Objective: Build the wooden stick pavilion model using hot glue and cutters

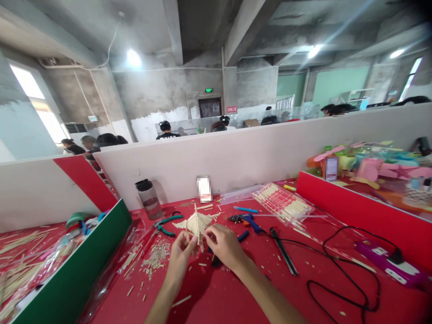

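Observation:
A small pale model built of thin wooden sticks (195, 223) is held over the red table, its pointed end up and two wing-like parts spreading to the sides. My left hand (182, 245) pinches its lower left part between thumb and fingers. On the lower right side, my right hand (221, 243) has its fingers closed on the same model. Green-handled pliers (166, 223) lie just left of it. To the right rests a blue glue gun (249, 220). A dark-handled tool, partly hidden, lies beneath my right hand.
A dark bottle (148, 199) and a phone (204, 189) stand by the white partition (216, 157). Bundled sticks (283, 203), a black cutter (284, 252), a cable and a purple power strip (388, 263) lie right. Stick scraps (157, 257) litter the left. Low green and red dividers flank the table.

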{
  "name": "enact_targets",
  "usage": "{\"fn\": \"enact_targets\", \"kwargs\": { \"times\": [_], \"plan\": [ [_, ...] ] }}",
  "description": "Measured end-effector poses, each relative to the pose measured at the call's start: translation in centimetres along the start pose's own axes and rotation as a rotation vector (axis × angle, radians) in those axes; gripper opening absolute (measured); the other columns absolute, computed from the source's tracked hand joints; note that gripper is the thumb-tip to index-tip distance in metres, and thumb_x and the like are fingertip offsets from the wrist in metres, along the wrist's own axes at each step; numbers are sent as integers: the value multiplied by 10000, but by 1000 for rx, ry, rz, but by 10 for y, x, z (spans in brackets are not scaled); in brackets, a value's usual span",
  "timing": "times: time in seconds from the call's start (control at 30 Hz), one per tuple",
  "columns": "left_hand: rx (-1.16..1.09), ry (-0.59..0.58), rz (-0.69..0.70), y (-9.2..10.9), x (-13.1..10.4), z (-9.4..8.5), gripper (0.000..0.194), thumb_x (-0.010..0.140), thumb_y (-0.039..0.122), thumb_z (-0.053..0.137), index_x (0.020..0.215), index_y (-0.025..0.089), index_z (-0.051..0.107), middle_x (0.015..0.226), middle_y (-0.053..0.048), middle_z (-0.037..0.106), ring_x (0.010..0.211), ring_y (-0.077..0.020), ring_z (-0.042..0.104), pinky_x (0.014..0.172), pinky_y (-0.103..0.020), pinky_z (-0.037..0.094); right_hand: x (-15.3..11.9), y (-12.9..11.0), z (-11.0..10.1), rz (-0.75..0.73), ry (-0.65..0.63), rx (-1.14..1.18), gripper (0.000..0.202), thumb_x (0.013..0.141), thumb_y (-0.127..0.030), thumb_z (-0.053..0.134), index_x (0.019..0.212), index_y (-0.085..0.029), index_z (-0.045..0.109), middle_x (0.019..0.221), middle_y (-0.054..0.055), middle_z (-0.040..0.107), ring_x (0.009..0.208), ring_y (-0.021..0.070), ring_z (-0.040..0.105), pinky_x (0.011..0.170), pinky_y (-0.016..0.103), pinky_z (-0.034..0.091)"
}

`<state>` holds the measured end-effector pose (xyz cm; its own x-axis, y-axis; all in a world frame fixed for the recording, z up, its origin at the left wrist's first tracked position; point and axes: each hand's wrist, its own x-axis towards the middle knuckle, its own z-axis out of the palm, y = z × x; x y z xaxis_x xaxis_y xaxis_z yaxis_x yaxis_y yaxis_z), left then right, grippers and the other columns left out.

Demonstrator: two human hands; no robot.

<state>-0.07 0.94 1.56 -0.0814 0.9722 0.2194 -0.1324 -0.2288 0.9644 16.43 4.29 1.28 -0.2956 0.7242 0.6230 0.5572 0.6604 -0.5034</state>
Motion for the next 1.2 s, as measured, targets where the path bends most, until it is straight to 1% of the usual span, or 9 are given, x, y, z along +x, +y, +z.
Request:
{"fn": "enact_targets", "kwargs": {
  "times": [0.27,0.4,0.53,0.8,0.9,1.0,1.1,1.2],
  "plan": [
    [-12,12,0,7,-3,5,432,769,415,779,707,204,408,620,82,523,516,-75,467,542,-198,394,0,-1,4,-18,32,3,108,931,-197,595,827,-210,623,787,23,660,733,174,610,681,259,427],
    [-8,8,-2,6,-2,4,435,764,416,780,705,206,404,619,79,530,516,-80,480,537,-198,390,0,0,6,-26,43,-11,116,938,-201,580,828,-211,616,789,27,655,756,177,611,695,258,435],
    [1,18,-12,4,-3,4,433,767,425,775,711,208,405,610,86,510,513,-80,473,537,-196,388,0,2,8,-43,55,-17,139,959,-239,555,836,-215,614,794,31,655,757,176,610,697,257,440],
    [-4,25,-12,6,-3,6,450,753,449,786,708,204,410,617,82,510,515,-76,465,531,-191,383,-1,1,2,-26,41,20,113,946,-208,576,841,-212,618,802,32,657,755,185,617,698,267,449],
    [15,39,-3,6,-3,6,437,755,450,783,703,202,426,612,75,516,508,-78,461,522,-191,376,-1,6,-3,-10,68,91,112,947,-177,540,874,-213,616,835,39,673,785,187,626,728,272,462],
    [25,49,-1,5,-3,6,437,749,461,784,703,203,435,607,74,516,502,-79,461,519,-192,377,0,8,-7,62,100,223,84,927,-173,537,902,-207,610,860,43,688,791,185,644,735,277,485],
    [25,46,-7,6,-4,7,441,743,466,786,703,201,437,614,73,529,500,-76,462,521,-190,381,2,5,-8,146,89,395,32,903,-217,576,923,-206,597,858,36,700,787,183,669,738,283,513],
    [21,56,-16,7,-5,7,426,755,450,783,709,200,442,614,77,531,509,-75,465,525,-186,380,4,4,-2,219,63,522,69,866,-246,617,900,-210,569,847,30,698,801,188,685,747,290,530]
  ]
}}
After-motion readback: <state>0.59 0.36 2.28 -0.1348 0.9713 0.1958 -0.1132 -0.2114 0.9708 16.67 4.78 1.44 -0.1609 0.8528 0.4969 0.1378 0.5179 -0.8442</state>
